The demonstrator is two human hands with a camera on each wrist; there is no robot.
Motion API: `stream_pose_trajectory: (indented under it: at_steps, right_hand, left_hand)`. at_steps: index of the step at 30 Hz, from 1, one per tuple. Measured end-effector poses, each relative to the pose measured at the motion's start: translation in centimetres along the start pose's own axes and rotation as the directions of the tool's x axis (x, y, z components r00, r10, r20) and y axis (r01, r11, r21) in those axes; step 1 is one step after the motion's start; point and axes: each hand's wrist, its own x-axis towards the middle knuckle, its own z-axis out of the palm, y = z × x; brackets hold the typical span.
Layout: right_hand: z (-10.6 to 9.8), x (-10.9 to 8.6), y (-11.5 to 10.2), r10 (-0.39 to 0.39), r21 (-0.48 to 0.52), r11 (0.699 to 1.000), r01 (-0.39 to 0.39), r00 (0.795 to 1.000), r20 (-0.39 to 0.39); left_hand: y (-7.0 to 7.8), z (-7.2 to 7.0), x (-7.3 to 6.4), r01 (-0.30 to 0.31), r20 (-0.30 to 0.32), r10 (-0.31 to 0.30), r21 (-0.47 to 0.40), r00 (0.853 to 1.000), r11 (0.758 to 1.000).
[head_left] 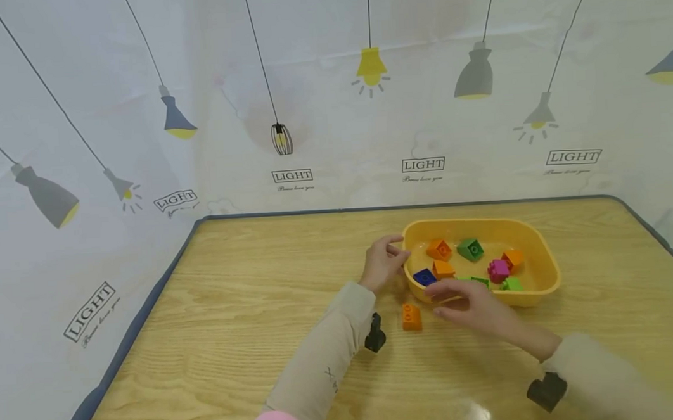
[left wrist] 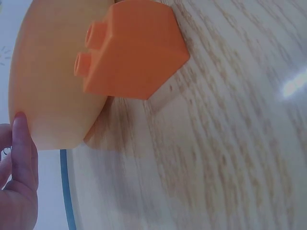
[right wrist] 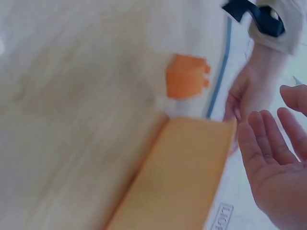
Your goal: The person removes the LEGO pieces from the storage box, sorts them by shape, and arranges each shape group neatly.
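Touching the yellow tub (head_left: 486, 228) at left, the left hand (head_left: 382, 264) has straight fingers; the right hand (head_left: 477, 305), spread, hovers by the near rim; an orange block (head_left: 411, 318) lies on the table (head_left: 232, 291) just outside.

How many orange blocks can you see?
4: one orange block on the table; in the yellow tub, one and another toward the left, one beside the pink block. Others may be hidden.

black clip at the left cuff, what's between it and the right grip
An orange block on the table sits between the black clip and the right grip, as the head view shows.
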Motion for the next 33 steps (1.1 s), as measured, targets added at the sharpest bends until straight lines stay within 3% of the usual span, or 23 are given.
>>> stream_pose_trajectory:
  at_steps: [5,15,19,28,33]
  right_hand:
    - [-1.6,0.3,-0.1,0.047,-0.061,0.997,-0.051,0.997,-0.061]
    - [-3.2,2.1,1.7,0.076,-0.129,0.988,-0.083,0.995,-0.057]
    - [-3.8,2.9,2.6,0.125,-0.178,0.975,-0.134,0.99,-0.061]
    - [-4.5,4.2,4.9,0.287,-0.179,0.939,-0.293,0.956,-0.055]
    - [-4.5,4.5,5.6,0.312,-0.177,0.932,-0.317,0.948,-0.055]
  left_hand:
    - [0.0,0.0,-0.1,-0.002,0.006,0.002,-0.004,1.0,1.0]
    - [0.0,-0.1,-0.1,-0.013,-0.002,0.013,0.006,1.0,1.0]
    - [0.0,-0.1,-0.1,-0.013,-0.004,0.013,0.012,1.0,1.0]
    - [0.1,-0.1,-0.2,-0.013,0.003,0.013,0.006,1.0,1.0]
    - [0.1,-0.1,-0.2,-0.013,-0.001,0.013,0.005,1.0,1.0]
